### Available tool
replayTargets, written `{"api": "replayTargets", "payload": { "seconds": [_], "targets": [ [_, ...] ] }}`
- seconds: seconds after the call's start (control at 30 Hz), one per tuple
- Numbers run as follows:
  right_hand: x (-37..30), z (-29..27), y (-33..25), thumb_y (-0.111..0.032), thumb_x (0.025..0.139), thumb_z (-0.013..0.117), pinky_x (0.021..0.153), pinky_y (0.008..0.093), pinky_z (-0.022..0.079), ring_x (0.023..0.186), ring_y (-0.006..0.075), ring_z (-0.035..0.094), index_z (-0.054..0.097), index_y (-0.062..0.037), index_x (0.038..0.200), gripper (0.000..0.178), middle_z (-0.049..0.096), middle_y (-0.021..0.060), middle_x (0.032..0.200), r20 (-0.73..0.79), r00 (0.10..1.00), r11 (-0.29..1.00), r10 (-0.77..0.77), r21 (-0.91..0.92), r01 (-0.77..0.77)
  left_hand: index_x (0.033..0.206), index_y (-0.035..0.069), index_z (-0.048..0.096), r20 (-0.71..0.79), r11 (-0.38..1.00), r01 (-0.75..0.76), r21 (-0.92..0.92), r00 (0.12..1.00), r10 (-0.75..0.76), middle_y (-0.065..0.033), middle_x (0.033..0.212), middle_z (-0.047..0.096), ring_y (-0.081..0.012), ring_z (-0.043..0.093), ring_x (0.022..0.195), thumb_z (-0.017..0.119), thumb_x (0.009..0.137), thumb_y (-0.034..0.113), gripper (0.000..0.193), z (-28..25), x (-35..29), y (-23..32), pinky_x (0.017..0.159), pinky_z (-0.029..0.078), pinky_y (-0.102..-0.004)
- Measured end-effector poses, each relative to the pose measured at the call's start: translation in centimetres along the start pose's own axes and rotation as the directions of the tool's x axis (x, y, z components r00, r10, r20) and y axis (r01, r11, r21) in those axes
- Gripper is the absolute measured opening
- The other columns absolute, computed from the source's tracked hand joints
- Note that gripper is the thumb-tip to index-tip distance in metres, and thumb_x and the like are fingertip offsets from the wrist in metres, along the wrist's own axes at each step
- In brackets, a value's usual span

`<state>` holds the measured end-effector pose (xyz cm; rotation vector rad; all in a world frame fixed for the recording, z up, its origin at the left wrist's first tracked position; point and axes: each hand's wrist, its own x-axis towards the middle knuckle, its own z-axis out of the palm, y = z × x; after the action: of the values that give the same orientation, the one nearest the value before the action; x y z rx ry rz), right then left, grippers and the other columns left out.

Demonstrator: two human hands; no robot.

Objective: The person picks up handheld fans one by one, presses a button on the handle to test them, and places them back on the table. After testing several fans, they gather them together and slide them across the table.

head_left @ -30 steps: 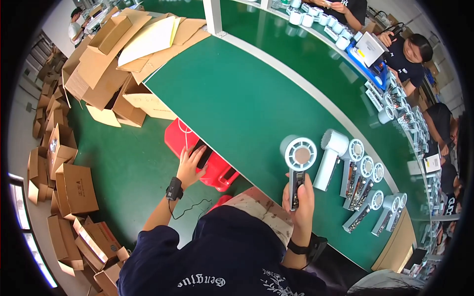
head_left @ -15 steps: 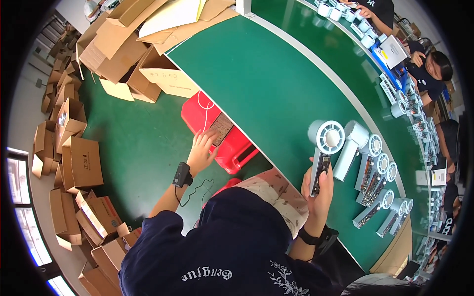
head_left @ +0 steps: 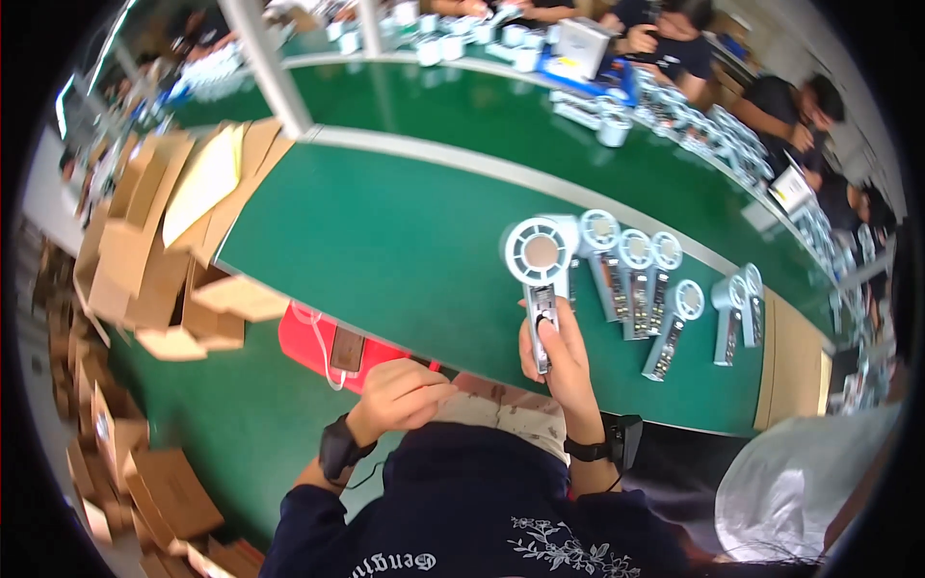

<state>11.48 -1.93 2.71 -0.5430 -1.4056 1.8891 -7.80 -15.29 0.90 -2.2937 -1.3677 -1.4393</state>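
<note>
My right hand (head_left: 567, 366) is wrapped round the handle of a pale blue-grey handheld fan (head_left: 538, 252). Its round slotted head points away from me, and its open handle shows parts inside. My left hand (head_left: 400, 393) hovers between my body and the table edge, fingers curled into a pinch; anything in them is too small or hidden to make out. Beyond that hand a dark phone (head_left: 349, 349) lies on a red stool (head_left: 301, 339), with a white cable (head_left: 321, 352) beside it. More open-handled fans (head_left: 665, 332) lie on the table right of the held one.
The green table (head_left: 385, 231) stretches ahead, with a pale rail (head_left: 462, 164) along its far side. Flattened and open cardboard boxes (head_left: 145, 222) are heaped at left. Across the rail, several people work among fan parts. A cardboard sheet (head_left: 785, 371) lies at the right end.
The view has turned to the right. My left hand has left the phone, come back toward my body, and closed its fingers. The right hand still holds the fan.
</note>
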Motion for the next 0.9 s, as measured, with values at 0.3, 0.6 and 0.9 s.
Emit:
{"api": "replayTargets", "payload": {
  "seconds": [0.3,0.6,0.9],
  "targets": [
    [3.2,-4.2,-7.8,-0.022,0.099,0.041,0.040,0.0187,0.026,0.046,0.0048,0.037,0.040,-0.0080,0.122,0.027,0.047,0.0002,0.068,0.065,0.987,0.988,-0.144,-0.053,0.148,0.085,0.002,0.061,0.049,0.950,0.185,-0.250,0.983,-0.178,-0.0066,0.076,0.062,-0.0139,0.057,0.062,0.049,0.089,0.002,0.013,-2.0,16.0,-5.3,0.059,0.047,-0.0270],
    [8.2,-7.3,-6.0,-0.025,0.099,0.040,0.040,0.0181,0.026,0.046,0.0045,0.039,0.043,-0.0081,0.115,0.023,0.048,-0.0004,0.068,-0.156,0.944,0.957,-0.290,-0.064,0.284,0.100,0.001,0.059,0.156,0.713,0.452,-0.536,0.883,-0.443,-0.0054,0.083,0.062,-0.0128,0.058,0.073,0.048,0.093,0.009,0.016,10.9,20.9,-17.6,0.069,0.047,-0.0257],
    [6.8,-8.1,-5.3,-0.024,0.099,0.039,0.041,0.0195,0.028,0.047,0.0063,0.040,0.043,-0.0069,0.116,0.025,0.048,0.0015,0.071,-0.243,0.929,0.959,-0.281,-0.039,0.280,0.103,0.003,0.056,0.096,0.948,0.304,0.095,0.945,-0.313,-0.0117,0.104,0.057,-0.0309,0.052,0.100,0.055,0.080,0.006,0.023,13.7,15.9,-19.8,0.088,0.042,-0.0389]
  ]
}}
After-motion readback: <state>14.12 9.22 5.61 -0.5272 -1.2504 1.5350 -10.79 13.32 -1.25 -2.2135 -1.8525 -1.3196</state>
